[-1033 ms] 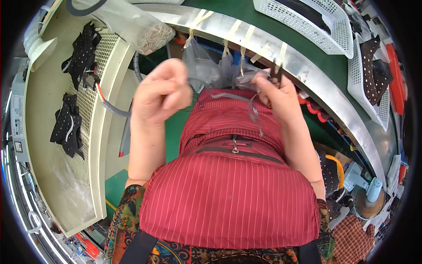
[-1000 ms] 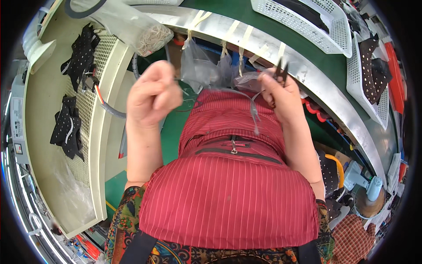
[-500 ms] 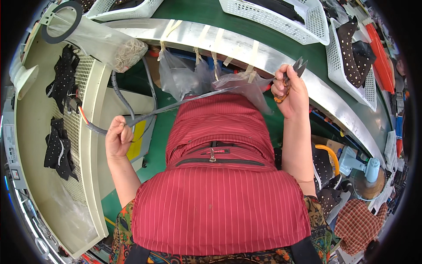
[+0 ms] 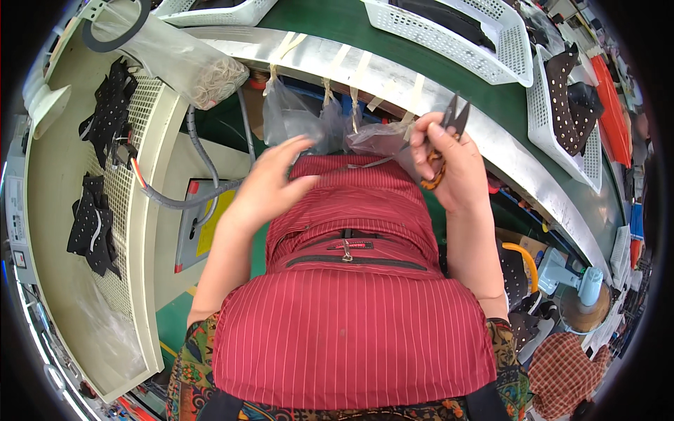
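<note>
My left hand point(image 4: 267, 188) is over the upper part of the red striped apron point(image 4: 351, 295), fingers stretched out and apart, with nothing visible in it. In my right hand point(image 4: 456, 168) is a pair of scissors point(image 4: 458, 118), its dark blades parted and pointing up, its orange-and-black handle loops in the palm. A thin greyish strip point(image 4: 372, 164) runs across the top of the apron toward the right hand; whether those fingers also pinch it cannot be made out. Clear plastic bags point(image 4: 291, 116) hang by tape from the table edge point(image 4: 267, 48) just beyond both hands.
At left stands a cream metal trough point(image 4: 144, 245) with black studded pieces point(image 4: 91, 228) on its mesh. A clear bag of pale bands point(image 4: 217, 81) hangs above a grey cable point(image 4: 200, 151). White baskets point(image 4: 456, 52) sit on the green table. A small fan point(image 4: 586, 302) is at right.
My left hand has opened, let go of the long grey strip and moved right and up. My right hand has come slightly left and lower with the scissors, whose blades now show farther apart.
</note>
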Demonstrator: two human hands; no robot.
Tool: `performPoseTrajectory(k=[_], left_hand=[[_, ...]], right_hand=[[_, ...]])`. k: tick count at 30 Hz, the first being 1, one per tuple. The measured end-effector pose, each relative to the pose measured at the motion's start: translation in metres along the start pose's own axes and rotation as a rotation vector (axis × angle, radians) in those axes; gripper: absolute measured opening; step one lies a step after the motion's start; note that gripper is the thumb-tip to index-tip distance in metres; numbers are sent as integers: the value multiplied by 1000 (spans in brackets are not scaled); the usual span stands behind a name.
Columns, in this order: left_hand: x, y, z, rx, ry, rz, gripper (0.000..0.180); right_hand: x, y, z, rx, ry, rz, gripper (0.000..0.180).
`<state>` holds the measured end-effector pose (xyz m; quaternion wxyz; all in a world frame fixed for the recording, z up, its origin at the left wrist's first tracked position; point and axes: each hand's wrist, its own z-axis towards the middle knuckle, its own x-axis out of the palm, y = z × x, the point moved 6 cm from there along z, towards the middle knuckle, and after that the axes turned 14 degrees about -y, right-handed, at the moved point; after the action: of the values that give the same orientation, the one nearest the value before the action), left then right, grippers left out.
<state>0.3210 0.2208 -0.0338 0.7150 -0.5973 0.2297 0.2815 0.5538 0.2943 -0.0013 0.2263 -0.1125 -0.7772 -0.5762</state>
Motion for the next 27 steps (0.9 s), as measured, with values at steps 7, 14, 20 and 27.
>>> performPoseTrajectory(k=[7,14,20,27], left_hand=[[45,-94,43,-320,197,-843,23],[24,-75,37,-402,128,-1006,21],[6,-76,38,-240,-78,-895,16],[-7,-87,35,92,-226,-553,15]], right_hand=[[21,11,-10,30,27,65,16],[-30,32,1,-222,-305,17,12],[-2,20,-6,-92,-152,-194,24],[28,-5,-5,183,76,33,34]])
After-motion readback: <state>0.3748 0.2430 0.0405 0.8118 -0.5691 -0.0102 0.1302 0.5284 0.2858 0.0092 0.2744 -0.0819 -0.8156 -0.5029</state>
